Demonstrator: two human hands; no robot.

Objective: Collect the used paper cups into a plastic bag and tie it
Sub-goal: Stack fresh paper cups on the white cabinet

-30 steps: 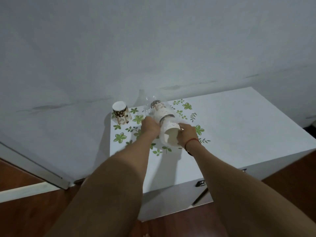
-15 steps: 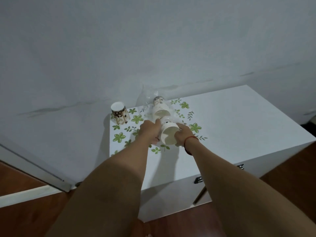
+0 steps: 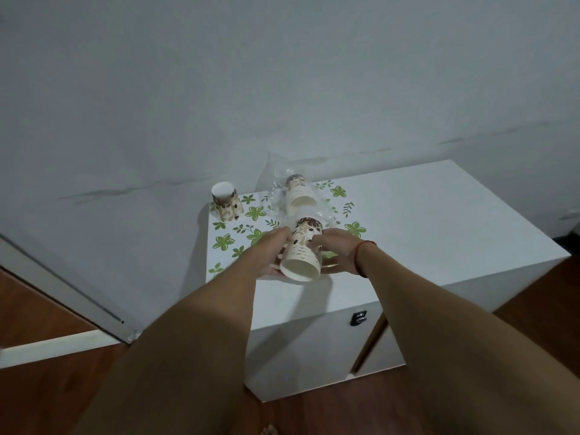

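Your left hand (image 3: 270,248) and right hand (image 3: 339,246) curl fingers (image 3: 316,243) round a tapered printed paper cup (image 3: 302,257) over the smooth white desk (image 3: 439,221); the crinkled clear bag (image 3: 276,196) lies behind.

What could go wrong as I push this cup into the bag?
The bag lies limp on the cabinet; pushing the held cup in could just slide it toward the wall. The bagged cup lies on its side, mouth toward you, and might roll out. The corner cup stands at the cabinet's back-left edge; a nudge could knock it off.
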